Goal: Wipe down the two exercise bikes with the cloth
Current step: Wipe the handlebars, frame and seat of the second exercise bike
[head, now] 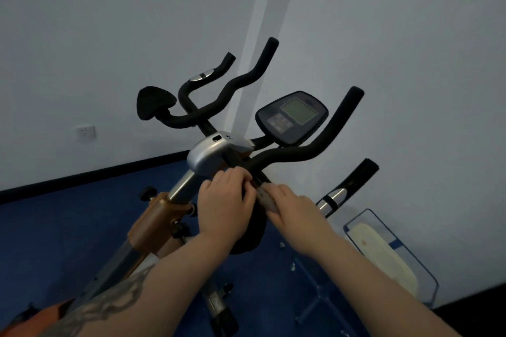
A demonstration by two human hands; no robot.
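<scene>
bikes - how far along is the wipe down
Done: nothing shows as finished; no surface looks visibly wiped. In hand: the left hand and right hand meet at the handlebar stem of the near bike, a grey cloth pinched between them. Left, as far as can be told: the console, the foam handlebar, the frame, and the second handlebar behind.

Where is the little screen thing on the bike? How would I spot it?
Find the nearer exercise bike with the copper-orange frame, then follow its post up to the silver cap where the black handlebars branch. Just above and right of that cap sits the display console, a dark rounded panel. It alone has a pale greenish square screen; everything near it is a black foam tube.
</scene>
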